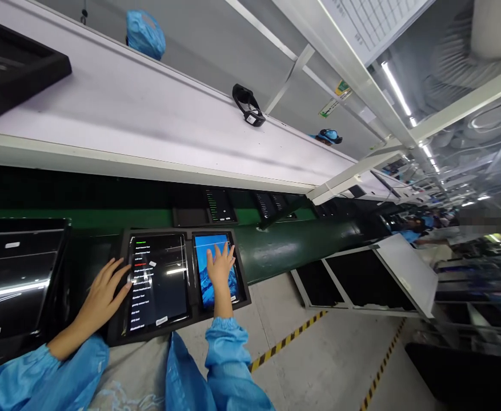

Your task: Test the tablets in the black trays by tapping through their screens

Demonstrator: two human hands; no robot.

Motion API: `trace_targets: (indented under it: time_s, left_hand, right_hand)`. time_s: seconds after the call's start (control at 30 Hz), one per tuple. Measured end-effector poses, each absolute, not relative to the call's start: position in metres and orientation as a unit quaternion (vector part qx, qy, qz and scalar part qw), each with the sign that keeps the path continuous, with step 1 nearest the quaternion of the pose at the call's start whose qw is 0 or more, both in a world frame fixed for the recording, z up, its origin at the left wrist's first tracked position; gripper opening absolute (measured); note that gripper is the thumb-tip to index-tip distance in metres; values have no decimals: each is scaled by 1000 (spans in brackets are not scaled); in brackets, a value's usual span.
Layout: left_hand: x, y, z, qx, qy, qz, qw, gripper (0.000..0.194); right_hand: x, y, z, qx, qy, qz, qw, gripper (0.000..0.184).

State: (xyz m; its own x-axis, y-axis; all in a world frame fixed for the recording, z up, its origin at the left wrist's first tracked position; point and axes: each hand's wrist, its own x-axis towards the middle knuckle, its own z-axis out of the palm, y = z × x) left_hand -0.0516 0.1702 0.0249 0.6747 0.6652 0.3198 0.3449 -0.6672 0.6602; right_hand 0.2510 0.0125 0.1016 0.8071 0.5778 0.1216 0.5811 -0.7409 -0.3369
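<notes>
A black tray (pixel 117 319) lies in front of me and carries two tablets. The larger tablet (pixel 160 285) has a dark screen with a list of text lines. The smaller tablet (pixel 205 245) shows a blue mountain picture. My left hand (pixel 102 294) rests with spread fingers on the tray's left edge, fingertips touching the large tablet's left side. My right hand (pixel 220 268) lies flat and open on the small tablet's screen, fingers apart. Both arms wear blue sleeves.
A green conveyor belt (pixel 284 245) runs past the tray to the right with more trays (pixel 220 205) on it. A white shelf (pixel 156 125) above holds a black strap device (pixel 248 105) and a blue bag (pixel 145 34). Black trays (pixel 14 274) stand at left. A co-worker in blue (pixel 408 231) is far right.
</notes>
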Motion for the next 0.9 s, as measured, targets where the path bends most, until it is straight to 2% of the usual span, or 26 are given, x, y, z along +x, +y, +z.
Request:
trace_targets:
  time_s: [0.1, 0.23, 0.33, 0.43, 0.53, 0.67, 0.8, 0.9]
  left_hand:
    - [-28, 190, 24, 820, 362, 304, 323, 54]
    - [8, 222, 23, 733, 436, 300, 427, 71]
    - [26, 237, 24, 697, 458, 288, 471, 79]
    - [23, 234, 19, 689, 466, 276, 482, 86]
    - [-5, 211, 2, 723, 453, 268, 447, 77]
    - [-51, 163, -24, 766, 437, 268, 388, 56]
    - [-62, 135, -28, 740, 455, 258, 422, 51]
    - [-53, 142, -14, 678, 469, 268, 499, 52]
  right_hand:
    - [259, 18, 111, -924, -305, -26, 231, 56]
    - [251, -4, 101, -905, -305, -82, 284, 52]
    - [247, -34, 85, -905, -268, -135, 301, 50]
    - [254, -75, 73, -924, -174, -162, 300, 56]
    - [268, -114, 68, -941, -92, -78, 316, 67]
    - [284, -136, 74, -938, -83, 6, 336, 66]
    - [287, -129, 90, -947, -18, 17, 319, 65]
    - [286, -124, 105, -947, -9, 7, 322, 64]
